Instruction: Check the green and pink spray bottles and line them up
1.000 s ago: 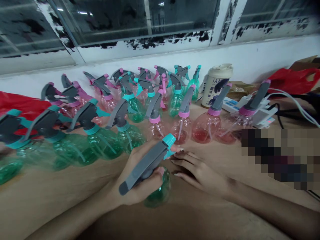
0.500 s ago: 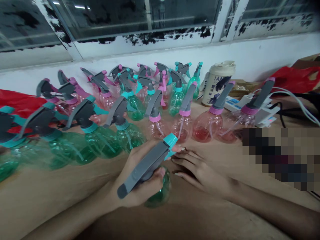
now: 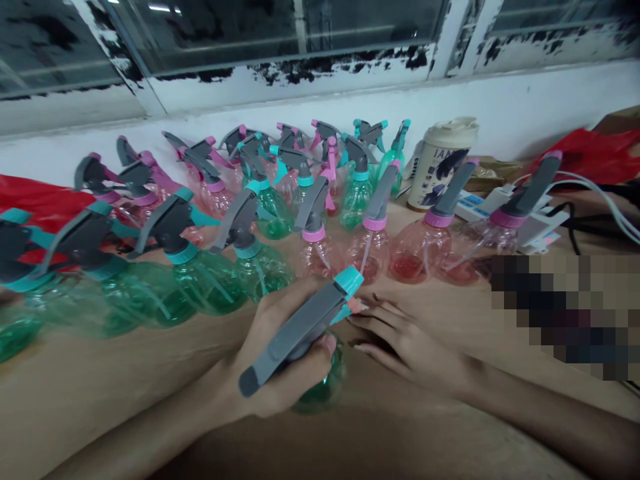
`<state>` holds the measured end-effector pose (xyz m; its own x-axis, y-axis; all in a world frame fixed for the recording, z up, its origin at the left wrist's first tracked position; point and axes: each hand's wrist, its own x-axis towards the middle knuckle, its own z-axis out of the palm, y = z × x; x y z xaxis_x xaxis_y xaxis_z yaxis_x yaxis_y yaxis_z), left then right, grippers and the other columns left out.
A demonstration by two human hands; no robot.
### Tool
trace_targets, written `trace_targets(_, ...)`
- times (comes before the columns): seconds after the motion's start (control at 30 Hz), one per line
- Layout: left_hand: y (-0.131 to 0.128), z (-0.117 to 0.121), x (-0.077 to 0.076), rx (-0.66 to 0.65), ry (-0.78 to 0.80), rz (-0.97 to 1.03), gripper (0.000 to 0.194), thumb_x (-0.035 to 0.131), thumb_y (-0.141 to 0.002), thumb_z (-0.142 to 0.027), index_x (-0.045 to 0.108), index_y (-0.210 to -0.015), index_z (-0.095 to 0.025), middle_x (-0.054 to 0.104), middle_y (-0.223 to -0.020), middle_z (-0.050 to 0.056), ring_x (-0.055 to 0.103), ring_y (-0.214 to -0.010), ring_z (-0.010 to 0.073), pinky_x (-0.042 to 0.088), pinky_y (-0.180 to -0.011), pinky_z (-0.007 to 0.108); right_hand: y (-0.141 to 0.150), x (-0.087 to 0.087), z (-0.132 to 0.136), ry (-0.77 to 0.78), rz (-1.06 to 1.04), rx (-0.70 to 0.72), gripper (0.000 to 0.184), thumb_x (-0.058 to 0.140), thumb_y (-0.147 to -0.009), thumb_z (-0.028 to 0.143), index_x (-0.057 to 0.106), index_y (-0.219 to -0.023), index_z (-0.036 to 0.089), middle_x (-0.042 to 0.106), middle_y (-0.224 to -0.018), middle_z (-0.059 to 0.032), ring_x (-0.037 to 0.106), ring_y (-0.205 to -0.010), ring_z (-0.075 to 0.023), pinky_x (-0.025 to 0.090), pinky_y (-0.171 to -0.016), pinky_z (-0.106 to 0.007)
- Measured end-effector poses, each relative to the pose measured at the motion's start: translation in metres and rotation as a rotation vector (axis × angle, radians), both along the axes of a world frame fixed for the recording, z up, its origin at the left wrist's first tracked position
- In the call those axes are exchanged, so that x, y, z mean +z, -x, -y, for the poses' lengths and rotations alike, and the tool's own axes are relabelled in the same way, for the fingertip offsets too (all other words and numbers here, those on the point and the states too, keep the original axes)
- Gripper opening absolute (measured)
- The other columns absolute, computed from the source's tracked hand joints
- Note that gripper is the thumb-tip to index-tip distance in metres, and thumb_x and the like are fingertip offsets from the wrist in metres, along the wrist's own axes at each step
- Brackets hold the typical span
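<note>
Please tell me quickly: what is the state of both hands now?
Left hand: closed around a green spray bottle.
Right hand: open, fingers loosely bent, nothing visibly held.

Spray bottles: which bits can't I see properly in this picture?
All in the head view:
Held bottle: neck hidden by the left hand and grey sprayer.
Right hand: palm hidden by the back of the hand.
Far-left green bottle: cut off by the left edge.
Cup: some print too small to read.
Pixel squares: hide whatever's there.
</note>
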<state>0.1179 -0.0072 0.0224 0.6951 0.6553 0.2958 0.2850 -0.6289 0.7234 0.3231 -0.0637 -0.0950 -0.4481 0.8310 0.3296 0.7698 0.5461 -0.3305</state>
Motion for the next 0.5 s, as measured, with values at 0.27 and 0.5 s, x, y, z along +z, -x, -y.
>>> trace_targets(0.27,0.0008,-0.0007,-0.0014,-0.051,0.008,0.086,0.014,0.044,-0.068,-0.023,0.053,-0.08,-0.024,0.061,-0.073,0.002,0.061,-0.069,0.0192,0.05,-0.062,0.031,-0.0009,-0.0025,-0.0008,-0.014,-0.008,0.009,0.04,0.045,-0.091,0.033,0.046,-0.128,0.018,0.053,-0.13,-0.0073,0.042,-0.125,-0.0211,0.033,-0.106,-0.047)
trace_targets(0.5,-0.0009,-0.0056,-0.0086,-0.092,-0.023,0.142,0.022,0.048,-0.06,-0.012,0.052,-0.079,-0.024,0.058,-0.073,0.0,0.058,-0.064,0.0166,0.048,-0.06,0.028,-0.0014,0.0001,-0.0004,0.009,-0.02,0.02,0.039,0.046,-0.091,0.033,0.047,-0.128,0.02,0.056,-0.127,-0.0069,0.044,-0.123,-0.021,0.034,-0.106,-0.047)
